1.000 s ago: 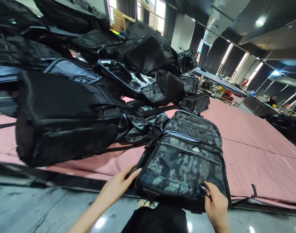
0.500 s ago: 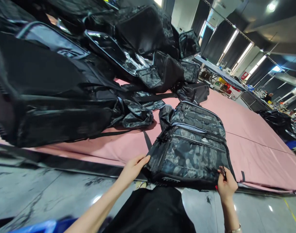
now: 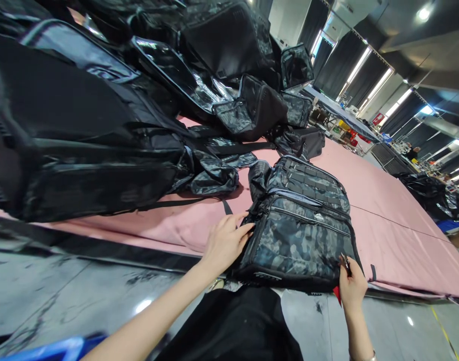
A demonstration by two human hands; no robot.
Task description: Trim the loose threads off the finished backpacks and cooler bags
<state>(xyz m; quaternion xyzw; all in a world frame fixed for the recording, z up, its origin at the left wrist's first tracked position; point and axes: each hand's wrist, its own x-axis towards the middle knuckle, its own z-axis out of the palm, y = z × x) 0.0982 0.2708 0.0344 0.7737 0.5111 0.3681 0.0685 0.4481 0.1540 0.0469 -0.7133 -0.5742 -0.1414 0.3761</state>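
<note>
A dark camouflage backpack point(image 3: 299, 228) lies on the pink padded table point(image 3: 383, 210), its base at the near edge. My left hand point(image 3: 225, 243) rests against the backpack's left side near a zipper, fingers curled on the fabric. My right hand point(image 3: 352, 286) is closed at the lower right corner, pinching a small dark tool point(image 3: 345, 264) against the bag. A bit of red point(image 3: 336, 295) shows under that hand.
A big heap of black bags point(image 3: 101, 110) fills the left and far part of the table. A loose black strap point(image 3: 226, 206) lies beside the backpack. Glossy grey floor point(image 3: 64, 301) runs below. Other worktables and a person point(image 3: 413, 152) stand far right.
My left hand slid up along the backpack's left side toward the zipper. The right hand stayed at the lower right corner. The view shifted slightly.
</note>
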